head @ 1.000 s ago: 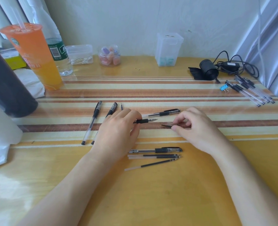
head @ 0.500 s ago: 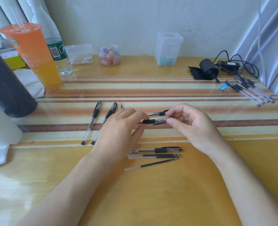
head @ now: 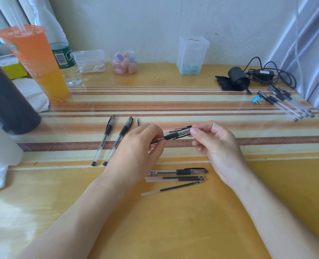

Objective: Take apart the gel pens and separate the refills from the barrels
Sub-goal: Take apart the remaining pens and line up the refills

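Observation:
A gel pen (head: 170, 136) with a black grip is held just above the striped cloth between both hands. My left hand (head: 136, 152) grips its barrel end and my right hand (head: 216, 144) pinches the clear cap end. Nearer me lie a whole capped pen (head: 177, 172) and three loose refills, two side by side (head: 175, 178) and one apart (head: 173, 188). Two capped pens (head: 106, 139) (head: 118, 141) lie left of my left hand, and a refill tip (head: 138, 122) shows above it.
A bunch of several pens (head: 285, 103) and a blue binder clip (head: 255, 100) lie far right. An orange drink cup (head: 37, 64), a bottle (head: 67, 58), small plastic containers (head: 192, 55), a black device with cable (head: 239, 81) and a dark cylinder (head: 7, 101) line the back and left.
My right hand picked a cap up off the cloth and brought it to the pen tip in my left hand. Both hands have lifted the pen slightly.

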